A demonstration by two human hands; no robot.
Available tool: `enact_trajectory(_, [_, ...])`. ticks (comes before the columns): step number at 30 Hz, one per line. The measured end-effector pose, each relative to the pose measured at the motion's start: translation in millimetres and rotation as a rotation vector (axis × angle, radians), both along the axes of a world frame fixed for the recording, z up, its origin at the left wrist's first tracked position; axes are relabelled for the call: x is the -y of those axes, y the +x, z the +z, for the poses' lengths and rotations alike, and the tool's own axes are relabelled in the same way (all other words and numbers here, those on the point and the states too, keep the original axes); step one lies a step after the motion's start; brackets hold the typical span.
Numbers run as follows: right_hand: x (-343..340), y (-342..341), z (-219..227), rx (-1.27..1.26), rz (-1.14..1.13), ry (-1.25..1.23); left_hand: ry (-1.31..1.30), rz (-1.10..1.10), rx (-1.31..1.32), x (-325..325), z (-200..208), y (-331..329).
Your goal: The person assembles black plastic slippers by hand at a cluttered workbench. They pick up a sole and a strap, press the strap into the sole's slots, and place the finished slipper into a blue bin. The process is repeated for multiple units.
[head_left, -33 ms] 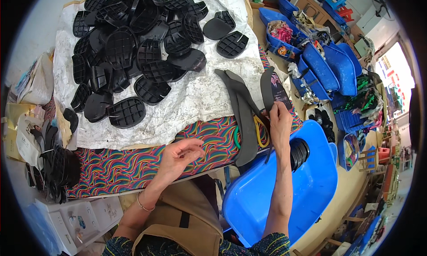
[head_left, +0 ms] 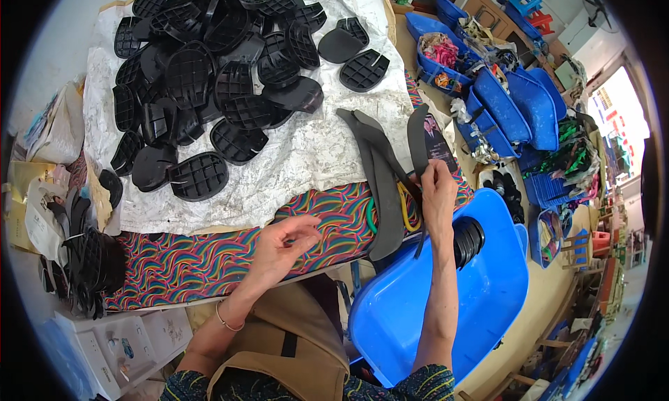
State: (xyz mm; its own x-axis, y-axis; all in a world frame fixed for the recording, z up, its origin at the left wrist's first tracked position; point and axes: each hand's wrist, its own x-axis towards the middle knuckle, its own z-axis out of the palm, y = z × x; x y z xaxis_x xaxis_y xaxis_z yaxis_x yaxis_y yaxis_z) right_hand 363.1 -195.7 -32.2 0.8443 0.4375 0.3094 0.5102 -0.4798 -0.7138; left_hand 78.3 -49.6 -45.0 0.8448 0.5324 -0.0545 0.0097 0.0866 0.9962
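Observation:
My right hand (head_left: 439, 192) pinches a dark grey, curved flat strip (head_left: 418, 139) at the right edge of the table. Just left of it lie more long dark strips (head_left: 383, 192), shaped like shoe soles, overlapping and hanging over the near edge. A green ring (head_left: 371, 216) and a yellow ring (head_left: 406, 206) show partly behind these. Above the colourful wavy-patterned cloth (head_left: 188, 261), my left hand (head_left: 284, 247) holds nothing, its fingers loosely bent and apart from the thumb. Black heel-shaped pieces (head_left: 188, 73) with gridded undersides lie heaped on a stained white sheet (head_left: 320, 150).
A blue tub (head_left: 446, 303) stands below the table's right edge, with round black pieces (head_left: 468, 242) at its side. Bundled black parts (head_left: 97, 265) and bags sit at the left. White plastic drawers (head_left: 129, 345) are at lower left. More blue tubs (head_left: 502, 108) fill the floor to the right.

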Motion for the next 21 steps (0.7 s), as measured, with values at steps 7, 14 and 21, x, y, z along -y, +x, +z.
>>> enact_trajectory(7, [-12, -23, -3, -0.121, 0.05, 0.251, 0.539, -0.034, 0.193, 19, 28, 71])
enact_trajectory(14, [3, -24, -9, -0.306, 0.139, 0.661, 1.114, -0.152, 0.143, 38, 0, 137])
enact_trajectory(21, [86, -19, 86, -0.024, -0.19, 0.897, 1.216, -0.182, 0.051, 29, -18, 133])
